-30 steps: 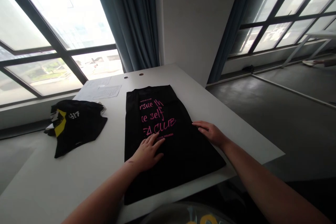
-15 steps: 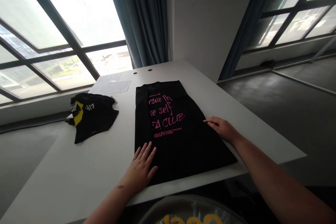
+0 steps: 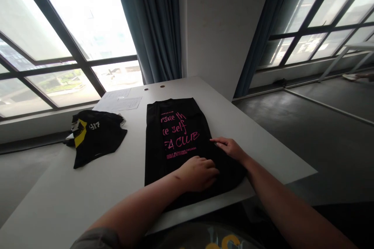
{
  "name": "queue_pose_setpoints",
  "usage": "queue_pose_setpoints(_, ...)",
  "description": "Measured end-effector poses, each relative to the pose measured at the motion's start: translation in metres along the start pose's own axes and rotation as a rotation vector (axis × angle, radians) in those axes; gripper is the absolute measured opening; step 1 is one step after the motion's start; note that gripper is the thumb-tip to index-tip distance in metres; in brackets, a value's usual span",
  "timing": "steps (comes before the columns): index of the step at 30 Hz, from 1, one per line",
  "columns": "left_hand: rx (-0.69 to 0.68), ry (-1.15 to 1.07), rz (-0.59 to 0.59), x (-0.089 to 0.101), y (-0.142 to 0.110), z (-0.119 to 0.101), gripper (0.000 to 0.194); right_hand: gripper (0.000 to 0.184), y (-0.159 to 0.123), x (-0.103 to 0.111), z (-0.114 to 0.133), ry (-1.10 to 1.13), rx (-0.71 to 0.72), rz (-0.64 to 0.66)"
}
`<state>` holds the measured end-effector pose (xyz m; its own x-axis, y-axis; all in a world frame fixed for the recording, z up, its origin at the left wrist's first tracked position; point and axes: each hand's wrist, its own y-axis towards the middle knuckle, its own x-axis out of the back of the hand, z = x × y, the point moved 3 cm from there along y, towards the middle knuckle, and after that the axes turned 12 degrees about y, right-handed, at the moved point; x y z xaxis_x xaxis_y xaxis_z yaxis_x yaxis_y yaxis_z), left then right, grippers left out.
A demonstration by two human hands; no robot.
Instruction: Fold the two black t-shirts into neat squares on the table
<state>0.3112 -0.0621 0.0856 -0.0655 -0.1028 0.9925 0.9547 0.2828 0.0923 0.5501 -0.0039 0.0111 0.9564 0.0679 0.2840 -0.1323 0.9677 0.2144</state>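
Note:
A black T-shirt with pink lettering lies folded into a long strip on the white table. My left hand rests on its near part just below the lettering, fingers curled down into the fabric. My right hand lies flat on the shirt's right edge, fingers stretched toward the lettering. Both forearms reach in from the near edge of the table.
A second black garment with a yellow patch lies crumpled at the left of the table. Sheets of paper lie at the far side near two cable holes. Windows, a dark curtain and a white wall stand behind; the table edge drops to the floor at the right.
My left hand slid from the shirt's near left edge to its middle and curled its fingers. The shirt's near right corner has drawn in. My right hand shifted slightly left.

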Motion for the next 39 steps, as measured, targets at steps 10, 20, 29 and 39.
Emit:
queue_pose_setpoints(10,0.021,-0.083,0.031,-0.047,0.042,0.007,0.047,0.038,0.007,0.004,-0.004,0.19,-0.142,0.1)
queue_pose_setpoints(20,0.041,-0.116,-0.062,-0.054,0.041,0.015,0.043,0.036,0.035,-0.003,-0.014,0.306,-0.211,0.165)
queue_pose_setpoints(29,0.163,-0.112,0.032,-0.057,0.041,0.023,0.053,0.031,0.045,-0.002,-0.024,0.254,-0.187,0.056)
queue_pose_setpoints(39,0.289,-0.063,0.052,-0.061,0.05,0.015,0.048,0.027,0.117,-0.008,-0.039,-0.028,0.01,-0.049)
